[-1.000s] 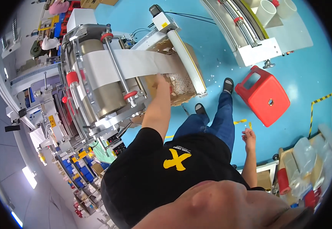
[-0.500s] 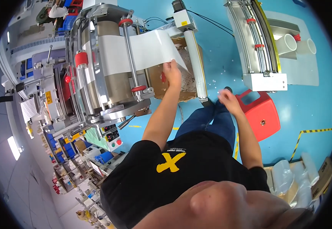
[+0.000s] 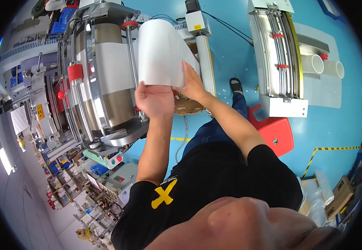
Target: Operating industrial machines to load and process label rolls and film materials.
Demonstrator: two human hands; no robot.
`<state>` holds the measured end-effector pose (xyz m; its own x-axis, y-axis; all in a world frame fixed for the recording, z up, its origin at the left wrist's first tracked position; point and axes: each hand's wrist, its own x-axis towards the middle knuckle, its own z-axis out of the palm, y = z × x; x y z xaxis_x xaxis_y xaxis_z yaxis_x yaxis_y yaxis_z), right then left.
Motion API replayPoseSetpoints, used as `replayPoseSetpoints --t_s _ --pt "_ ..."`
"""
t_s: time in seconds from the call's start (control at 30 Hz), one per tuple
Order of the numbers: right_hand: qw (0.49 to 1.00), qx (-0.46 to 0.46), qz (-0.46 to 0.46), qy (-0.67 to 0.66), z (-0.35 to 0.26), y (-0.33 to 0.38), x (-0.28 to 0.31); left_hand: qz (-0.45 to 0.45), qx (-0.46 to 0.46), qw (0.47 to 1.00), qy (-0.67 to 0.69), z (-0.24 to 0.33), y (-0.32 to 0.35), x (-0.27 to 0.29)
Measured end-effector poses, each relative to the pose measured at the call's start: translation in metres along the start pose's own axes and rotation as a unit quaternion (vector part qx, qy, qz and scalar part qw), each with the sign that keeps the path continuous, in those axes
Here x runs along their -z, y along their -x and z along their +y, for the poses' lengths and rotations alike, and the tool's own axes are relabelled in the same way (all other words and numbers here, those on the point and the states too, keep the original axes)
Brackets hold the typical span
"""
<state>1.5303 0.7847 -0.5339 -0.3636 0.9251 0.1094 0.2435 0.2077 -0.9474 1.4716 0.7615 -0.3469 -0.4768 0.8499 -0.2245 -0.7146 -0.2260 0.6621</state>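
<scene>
A wide white sheet (image 3: 160, 52) comes off the roller machine (image 3: 113, 66) and is bent over into a curve in front of it. My left hand (image 3: 155, 100) is at the sheet's near edge, palm up, its curled fingers closed on the edge near the corner. On the sheet's right side, my right hand (image 3: 192, 83) grips the near edge, fingers long against the paper and thumb below. Part of both hands' fingertips is hidden by the sheet. More of the white web lies around the machine's large metal drum.
A long pale roller (image 3: 206, 62) stands right of the sheet, above a torn cardboard box (image 3: 188, 106). Farther right are another roller unit (image 3: 279, 54), a red stool (image 3: 274, 135) and two white tubes (image 3: 313, 64). Metal rods with red collars (image 3: 75, 72) edge the machine.
My right hand has come from beside the stool to the sheet. My left hand has moved left and turned palm up. The sheet's loose end is now folded back toward the machine.
</scene>
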Motion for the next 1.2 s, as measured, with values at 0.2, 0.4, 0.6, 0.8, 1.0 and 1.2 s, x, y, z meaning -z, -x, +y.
replayPoseSetpoints --t_s 0.2,0.4,0.6,0.8,1.0,1.2 --pt "0.993 -0.109 -0.035 0.013 0.050 -0.045 -0.007 -0.043 -0.020 0.994 0.094 0.046 -0.023 0.009" --pt "0.995 0.029 -0.081 -0.057 0.019 -0.064 0.009 -0.013 -0.052 0.992 0.116 0.071 -0.030 -0.012" --pt "0.949 0.166 -0.121 -0.240 -0.056 -0.076 0.009 0.068 -0.179 0.964 -0.187 0.062 -0.030 -0.061" --pt "0.938 0.234 -0.165 -0.194 -0.121 -0.076 0.022 -0.099 -0.264 0.901 -0.330 0.084 -0.017 -0.030" --pt "0.942 0.252 -0.164 -0.152 -0.103 -0.057 0.029 0.090 -0.233 0.896 -0.367 0.088 -0.021 -0.049" --pt "0.948 0.221 -0.135 -0.185 -0.051 -0.051 0.075 0.140 -0.170 0.866 -0.449 0.057 -0.007 -0.035"
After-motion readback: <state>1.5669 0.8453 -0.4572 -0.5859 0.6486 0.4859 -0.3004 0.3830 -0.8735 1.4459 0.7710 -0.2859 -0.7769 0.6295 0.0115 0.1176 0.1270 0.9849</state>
